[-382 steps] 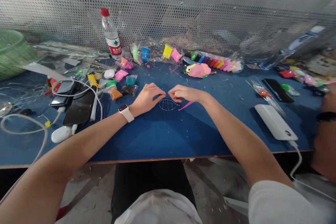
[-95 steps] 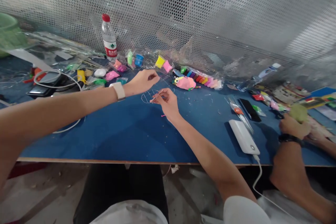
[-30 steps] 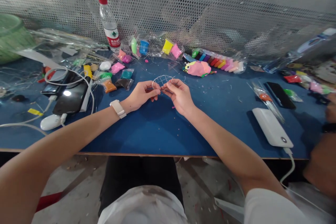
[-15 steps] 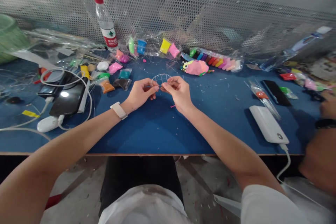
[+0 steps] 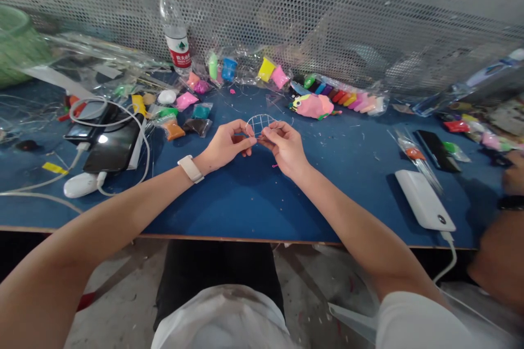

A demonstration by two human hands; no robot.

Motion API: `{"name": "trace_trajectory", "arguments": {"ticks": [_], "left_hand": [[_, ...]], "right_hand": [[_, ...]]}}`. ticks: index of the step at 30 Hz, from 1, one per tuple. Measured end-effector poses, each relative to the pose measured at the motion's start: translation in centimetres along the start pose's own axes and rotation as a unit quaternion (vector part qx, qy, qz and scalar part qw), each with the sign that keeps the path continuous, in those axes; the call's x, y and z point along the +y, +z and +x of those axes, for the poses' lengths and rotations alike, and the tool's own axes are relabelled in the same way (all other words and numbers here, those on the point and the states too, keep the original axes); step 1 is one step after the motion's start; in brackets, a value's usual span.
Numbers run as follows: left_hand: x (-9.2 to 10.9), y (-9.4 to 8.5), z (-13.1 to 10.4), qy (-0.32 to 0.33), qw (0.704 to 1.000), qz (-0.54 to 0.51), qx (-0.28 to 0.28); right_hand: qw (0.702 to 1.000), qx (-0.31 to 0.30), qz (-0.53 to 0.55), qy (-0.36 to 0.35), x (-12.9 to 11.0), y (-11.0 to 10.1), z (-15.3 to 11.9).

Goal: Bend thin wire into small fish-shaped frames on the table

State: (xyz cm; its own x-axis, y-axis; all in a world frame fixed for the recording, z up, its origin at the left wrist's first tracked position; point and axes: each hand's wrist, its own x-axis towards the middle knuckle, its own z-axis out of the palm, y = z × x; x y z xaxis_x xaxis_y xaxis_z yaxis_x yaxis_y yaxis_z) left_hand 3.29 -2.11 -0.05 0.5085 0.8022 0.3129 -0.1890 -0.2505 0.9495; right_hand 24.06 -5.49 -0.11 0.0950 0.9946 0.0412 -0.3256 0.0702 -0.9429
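Note:
A small rounded wire frame point(image 5: 261, 118) with crossing thin wires is held up over the blue table, between my two hands. My left hand point(image 5: 230, 143), with a pale band at the wrist, pinches its left side. On the other side, the fingers of my right hand point(image 5: 285, 144) close on its lower right edge. My fingertips hide the bottom of the frame. Below my right hand lies a tiny pink looped piece point(image 5: 274, 166). Behind, a pink clay figure point(image 5: 313, 105) with a yellow face rests on the table.
Bagged clay packets point(image 5: 174, 129) and a red-capped bottle point(image 5: 179, 43) stand toward the back left. Phones with cables point(image 5: 112, 144) lie at left. On the right are a white power bank point(image 5: 424, 200), a dark phone point(image 5: 438, 151) and another person's arm point(image 5: 501, 234).
The view has shifted slightly, so most table items appear a little farther right. Both hands keep their hold on the wire frame, with little visible change in the grip.

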Motion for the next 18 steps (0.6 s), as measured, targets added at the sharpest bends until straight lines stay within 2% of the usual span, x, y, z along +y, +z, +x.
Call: {"name": "trace_trajectory", "arguments": {"ticks": [8, 18], "left_hand": [[-0.04, -0.21, 0.05, 0.001, 1.000, -0.004, 0.000], [0.02, 0.00, -0.09, 0.009, 0.998, 0.009, 0.063]], "right_hand": [[0.998, -0.036, 0.029, 0.030, -0.33, 0.08, -0.09], [0.998, -0.004, -0.049, -0.026, -0.52, 0.69, -0.56]]}}
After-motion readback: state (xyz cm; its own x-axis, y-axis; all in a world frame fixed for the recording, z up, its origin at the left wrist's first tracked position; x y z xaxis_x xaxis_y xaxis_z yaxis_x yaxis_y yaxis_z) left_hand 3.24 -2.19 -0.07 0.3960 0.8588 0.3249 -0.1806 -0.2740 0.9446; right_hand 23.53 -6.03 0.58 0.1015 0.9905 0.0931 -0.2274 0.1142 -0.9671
